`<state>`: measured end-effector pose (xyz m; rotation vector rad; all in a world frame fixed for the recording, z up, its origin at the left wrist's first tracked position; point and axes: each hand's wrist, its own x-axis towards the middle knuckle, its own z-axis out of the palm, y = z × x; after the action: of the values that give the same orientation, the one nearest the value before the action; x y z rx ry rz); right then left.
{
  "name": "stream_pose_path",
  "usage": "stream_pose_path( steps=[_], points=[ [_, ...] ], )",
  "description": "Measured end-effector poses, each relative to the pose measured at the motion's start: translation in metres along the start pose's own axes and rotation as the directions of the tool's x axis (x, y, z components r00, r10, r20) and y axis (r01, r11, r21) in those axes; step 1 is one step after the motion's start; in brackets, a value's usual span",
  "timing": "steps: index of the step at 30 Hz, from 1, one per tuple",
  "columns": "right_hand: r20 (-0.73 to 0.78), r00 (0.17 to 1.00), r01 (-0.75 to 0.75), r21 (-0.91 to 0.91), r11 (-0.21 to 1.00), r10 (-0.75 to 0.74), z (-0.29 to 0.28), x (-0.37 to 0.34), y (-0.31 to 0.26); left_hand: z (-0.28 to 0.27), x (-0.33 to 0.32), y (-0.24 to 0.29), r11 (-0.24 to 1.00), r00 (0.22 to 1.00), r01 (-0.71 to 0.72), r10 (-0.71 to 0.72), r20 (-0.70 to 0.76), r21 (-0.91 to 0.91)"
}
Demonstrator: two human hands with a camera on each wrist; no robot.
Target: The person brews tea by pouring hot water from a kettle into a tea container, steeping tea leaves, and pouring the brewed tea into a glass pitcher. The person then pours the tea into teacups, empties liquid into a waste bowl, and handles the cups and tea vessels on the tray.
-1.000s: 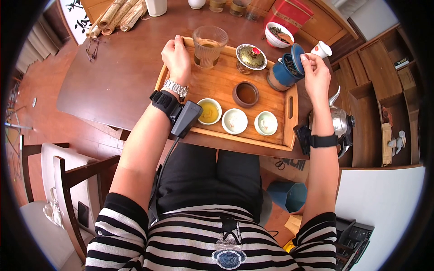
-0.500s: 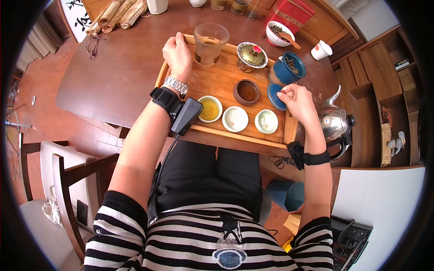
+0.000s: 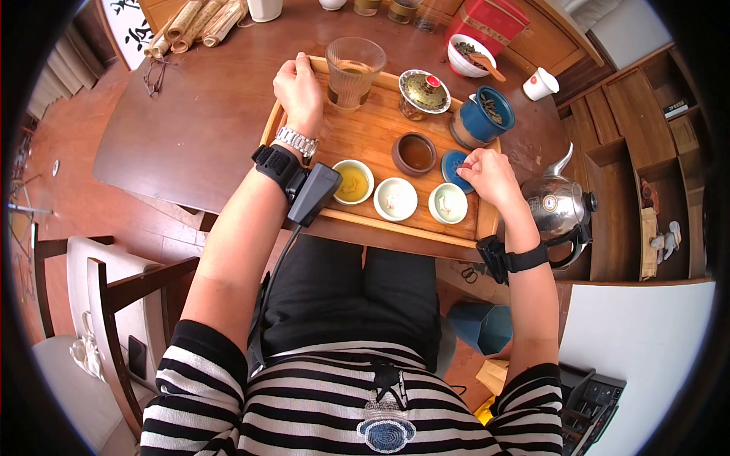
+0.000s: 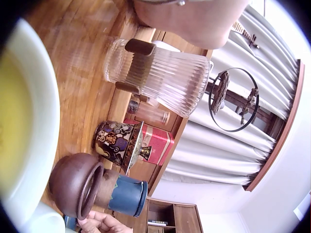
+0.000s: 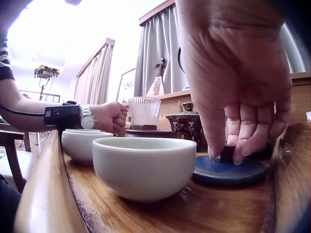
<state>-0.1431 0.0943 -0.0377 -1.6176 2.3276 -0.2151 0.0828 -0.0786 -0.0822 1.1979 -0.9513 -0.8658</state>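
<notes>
In the head view my right hand (image 3: 490,176) pinches the small knob of a blue lid (image 3: 455,169) between thumb and fingertips. The lid is flat and low over the tray's right part in the right wrist view, behind a pale green cup (image 5: 144,167). Its blue canister (image 3: 484,118) stands uncovered, with dark tea leaves inside. My left hand (image 3: 298,95), fingers loosely curled, rests at the far left edge of the wooden tray (image 3: 365,129), beside a ribbed glass pitcher (image 4: 163,73). In the left wrist view its fingertips are out of sight.
On the tray are a lidded patterned tea bowl (image 3: 423,93), a brown cup (image 3: 414,154) of dark liquid and small pale cups, one holding yellow tea (image 3: 353,182). A metal kettle (image 3: 559,205) stands right of it. Beyond are a bowl of leaves (image 3: 470,57) and a paper cup (image 3: 541,84).
My right hand has brought the blue lid from above the canister down toward me and slightly left, to beside the right pale cup. My left hand has stayed nearly still.
</notes>
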Motion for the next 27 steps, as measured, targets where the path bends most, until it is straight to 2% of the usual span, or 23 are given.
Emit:
stream_pose_path(
  steps=[4, 6, 7, 9, 10, 12, 15, 16, 19, 25, 27],
  points=[
    [0.015, 1.000, 0.026, -0.057, 0.998, -0.025, -0.002, -0.001, -0.004, 0.001, 0.000, -0.001, 1.000, 0.999, -0.027, 0.028, -0.017, 0.011],
    [-0.049, 0.998, 0.023, -0.180, 0.983, -0.033, -0.005, -0.006, -0.018, 0.001, 0.000, 0.000, 1.000, 1.000, -0.019, 0.019, -0.015, 0.001],
    [-0.048, 0.998, 0.023, -0.180, 0.983, -0.033, -0.004, -0.006, -0.022, 0.001, 0.000, 0.000, 1.000, 1.000, -0.012, 0.012, -0.012, -0.009],
    [-0.184, 0.959, 0.204, -0.091, 0.975, -0.218, 0.000, -0.006, -0.032, 0.000, 0.001, -0.001, 1.000, 1.000, -0.013, 0.013, -0.013, 0.005],
    [-0.183, 0.959, 0.204, -0.091, 0.975, -0.218, 0.002, -0.007, -0.037, 0.000, 0.001, -0.001, 1.000, 1.000, -0.014, 0.014, -0.014, 0.018],
    [-0.120, 0.936, 0.335, 0.020, 0.942, -0.331, 0.008, -0.009, -0.047, 0.001, 0.002, -0.002, 1.000, 1.000, -0.023, 0.023, -0.021, 0.021],
    [-0.054, 0.926, 0.379, 0.124, 0.917, -0.375, 0.020, -0.002, -0.049, 0.001, 0.001, -0.003, 0.999, 0.999, -0.038, 0.039, -0.029, 0.024],
    [-0.067, 0.918, 0.396, 0.108, 0.912, -0.391, 0.021, -0.001, -0.050, 0.001, 0.001, -0.003, 0.999, 0.999, -0.045, 0.046, -0.029, 0.024],
    [-0.011, 0.936, 0.351, 0.101, 0.931, -0.352, 0.020, 0.003, -0.054, 0.001, 0.002, -0.005, 0.999, 0.999, -0.043, 0.044, -0.027, 0.024],
    [-0.042, 0.918, 0.397, 0.113, 0.911, -0.394, 0.022, 0.003, -0.056, 0.002, 0.001, -0.003, 0.999, 0.999, -0.035, 0.035, -0.034, 0.002],
    [-0.021, 0.928, 0.371, 0.134, 0.919, -0.371, 0.019, 0.003, -0.060, 0.001, 0.001, -0.003, 0.999, 0.998, -0.040, 0.040, -0.038, -0.003]
  ],
)
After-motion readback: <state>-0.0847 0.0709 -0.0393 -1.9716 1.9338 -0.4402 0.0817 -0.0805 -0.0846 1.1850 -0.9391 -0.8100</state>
